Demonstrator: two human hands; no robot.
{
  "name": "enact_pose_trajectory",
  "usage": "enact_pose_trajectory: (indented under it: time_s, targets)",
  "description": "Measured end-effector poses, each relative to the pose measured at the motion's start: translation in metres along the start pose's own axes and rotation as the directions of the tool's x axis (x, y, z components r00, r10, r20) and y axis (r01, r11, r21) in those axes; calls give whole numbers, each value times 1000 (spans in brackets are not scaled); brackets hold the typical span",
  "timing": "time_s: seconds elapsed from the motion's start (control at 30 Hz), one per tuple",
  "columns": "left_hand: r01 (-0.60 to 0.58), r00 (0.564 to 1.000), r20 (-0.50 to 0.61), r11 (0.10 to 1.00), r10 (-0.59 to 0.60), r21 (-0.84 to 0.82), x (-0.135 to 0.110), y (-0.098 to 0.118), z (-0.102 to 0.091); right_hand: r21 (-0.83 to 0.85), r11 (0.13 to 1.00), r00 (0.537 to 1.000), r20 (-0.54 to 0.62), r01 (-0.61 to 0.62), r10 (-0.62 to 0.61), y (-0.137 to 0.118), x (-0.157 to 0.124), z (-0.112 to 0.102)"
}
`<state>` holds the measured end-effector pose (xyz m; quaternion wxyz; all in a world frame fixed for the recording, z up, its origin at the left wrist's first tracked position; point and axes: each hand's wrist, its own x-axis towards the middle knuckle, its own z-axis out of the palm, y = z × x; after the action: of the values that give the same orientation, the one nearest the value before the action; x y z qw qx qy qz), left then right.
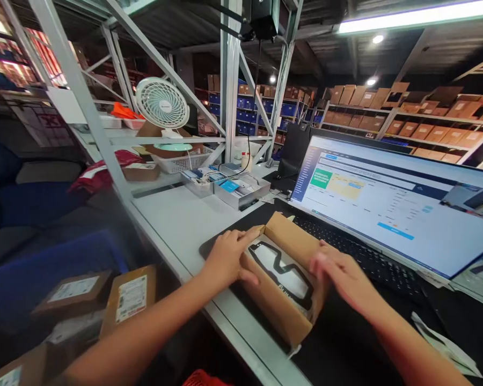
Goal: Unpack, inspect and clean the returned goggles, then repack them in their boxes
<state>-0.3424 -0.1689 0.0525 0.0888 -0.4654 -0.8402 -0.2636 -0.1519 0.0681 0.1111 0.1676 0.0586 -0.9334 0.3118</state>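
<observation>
The open carton (273,305) lay on the worktop (173,214), near the keyboard (384,272). The left hand (227,260) clamped its left end, apparently for steadiness; whether the blurred right hand (340,271) gripped it, I couldn't tell.

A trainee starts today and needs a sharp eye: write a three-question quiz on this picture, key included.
1. True or false: the cardboard box between the left hand and the right hand is closed on top.

2. Pick one. Inside its white rim, the fan is:
a) bright red
b) pale green
c) yellow

3. Fill in: directly in front of the monitor lies a black ____.

Key:
1. False; it is open, and a black-and-white item shows inside.
2. b
3. keyboard
</observation>
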Motion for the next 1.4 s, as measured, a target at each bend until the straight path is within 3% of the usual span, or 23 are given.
enact_pose_trajectory:
  time_s: [0.07, 0.17, 0.27, 0.37, 0.5, 0.63, 0.73, 0.87, 0.97, 1.03, 1.13, 1.2, 1.27, 1.4]
  targets:
    - [-23, 999, -40, 1000, 22, -14, -3, -5, 8, 91, 996, 1000, 4, -1, 1, 9, -11, -16]
    - [-39, 996, -84, 999, 36, -31, -7, -11, 15, -52, 995, 980, 174, -88, 96, 20, -36, -30]
    - [-64, 989, -134, 996, 55, -68, -10, -15, 20, -160, 957, 923, 268, -241, 277, 32, -53, -25]
    - [-93, 983, -169, 990, 74, -110, -10, -18, 24, -119, 959, 909, 304, -259, 284, 45, -55, -10]
    - [-110, 977, -197, 982, 78, -155, -10, -18, 26, -33, 983, 944, 276, -179, 182, 59, -44, 12]
    - [-113, 973, -218, 979, 74, -169, -10, -19, 27, 16, 990, 978, 159, -142, 138, 65, -37, 32]
    - [-139, 968, -228, 976, 99, -166, -7, -18, 23, 27, 985, 976, 142, -168, 163, 64, -42, 29]
    - [-217, 948, -267, 967, 176, -134, -8, 2, 10, -79, 958, 932, 220, -276, 287, 46, -64, -7]
    - [-307, 890, -361, 951, 279, -21, -12, 34, -2, -93, 956, 913, 283, -278, 293, 19, -86, -27]
    - [-351, 839, -421, 934, 346, 67, -15, 57, -8, -117, 948, 902, 293, -294, 316, 2, -95, -26]
    - [-390, 784, -489, 916, 382, 91, -17, 82, -9, -254, 899, 890, 199, -357, 410, -10, -97, -10]
    - [-388, 793, -504, 922, 342, 15, -17, 90, -7, -264, 889, 890, 169, -373, 423, -10, -94, 1]
    - [-349, 835, -483, 932, 264, -94, -16, 94, -3, -202, 903, 901, 140, -380, 411, -7, -92, 8]
    - [-315, 893, -404, 914, 196, -254, -13, 91, 2, -23, 939, 939, -34, -344, 343, -4, -100, 20]
